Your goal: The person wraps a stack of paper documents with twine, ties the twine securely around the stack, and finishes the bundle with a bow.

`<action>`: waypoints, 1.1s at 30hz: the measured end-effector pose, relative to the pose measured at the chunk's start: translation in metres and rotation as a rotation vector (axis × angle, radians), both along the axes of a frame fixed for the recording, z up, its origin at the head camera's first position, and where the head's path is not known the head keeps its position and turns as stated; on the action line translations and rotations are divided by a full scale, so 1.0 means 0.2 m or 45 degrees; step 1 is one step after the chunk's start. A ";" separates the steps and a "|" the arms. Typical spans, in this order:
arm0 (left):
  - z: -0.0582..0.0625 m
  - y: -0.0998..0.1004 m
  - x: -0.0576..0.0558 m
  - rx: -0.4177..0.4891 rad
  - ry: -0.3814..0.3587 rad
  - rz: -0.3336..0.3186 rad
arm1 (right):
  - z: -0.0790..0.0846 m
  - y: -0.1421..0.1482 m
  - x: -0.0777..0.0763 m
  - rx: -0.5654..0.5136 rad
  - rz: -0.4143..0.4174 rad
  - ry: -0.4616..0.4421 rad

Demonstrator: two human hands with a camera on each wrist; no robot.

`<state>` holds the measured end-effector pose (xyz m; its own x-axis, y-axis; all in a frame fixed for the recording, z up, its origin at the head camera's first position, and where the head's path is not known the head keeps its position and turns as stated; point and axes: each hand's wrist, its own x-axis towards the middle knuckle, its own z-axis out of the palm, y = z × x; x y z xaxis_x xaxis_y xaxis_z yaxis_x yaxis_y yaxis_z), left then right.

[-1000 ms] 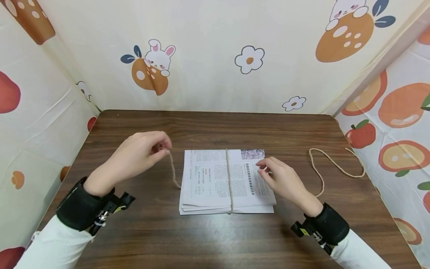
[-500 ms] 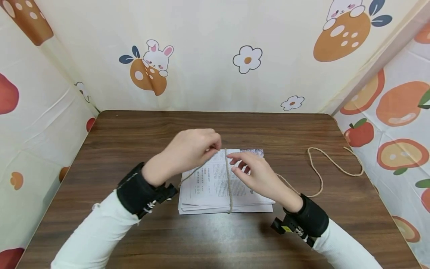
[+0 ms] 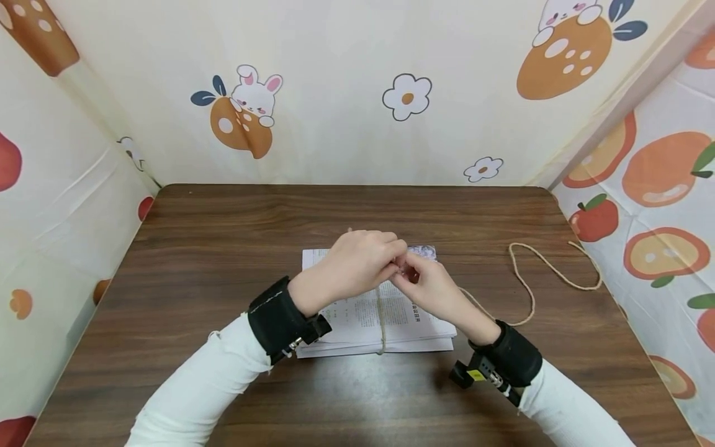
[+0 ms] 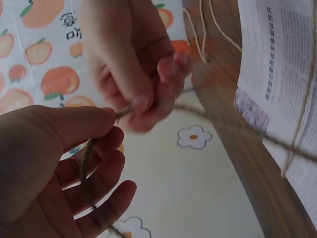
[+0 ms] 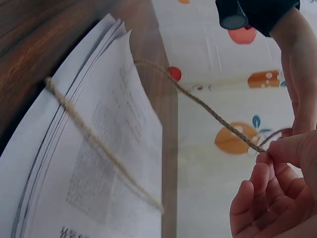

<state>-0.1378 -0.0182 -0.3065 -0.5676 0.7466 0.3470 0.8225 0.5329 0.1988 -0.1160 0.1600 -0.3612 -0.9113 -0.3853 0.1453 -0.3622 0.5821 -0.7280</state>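
Observation:
A stack of printed newspaper sheets (image 3: 346,326) lies on the table with a band of jute twine (image 3: 382,326) running across its top. Above its far half, my left hand (image 3: 357,264) and right hand (image 3: 432,288) meet. In the left wrist view, the left thumb and index finger pinch the twine (image 4: 233,126), whose free end hangs past the other fingers. Right beside that grip, the right hand's thumb and fingers pinch the same strand. The right wrist view shows this taut twine (image 5: 213,113) rising from the stack's side to the right fingertips.
A long loose length of twine (image 3: 527,285) curves over the right side of the brown wooden table (image 3: 223,214). A cream patterned wall covering (image 3: 335,124) stands behind the table, with fruit-printed cloth (image 3: 659,205) at the right.
My left hand has carried the twine end from left of the stack to above it. The right hand has moved leftward, met the left and taken hold of the twine.

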 end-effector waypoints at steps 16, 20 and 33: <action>-0.06 -0.12 -0.07 -0.015 -0.135 0.204 | -0.15 0.16 -0.06 -0.119 -0.080 -0.510; -0.08 -0.14 -0.08 -0.037 -0.207 0.285 | -0.17 0.18 -0.08 -0.170 -0.165 -0.588; -0.30 -0.12 0.00 -0.215 -0.380 0.230 | -0.22 0.35 -0.17 0.110 -0.397 -0.438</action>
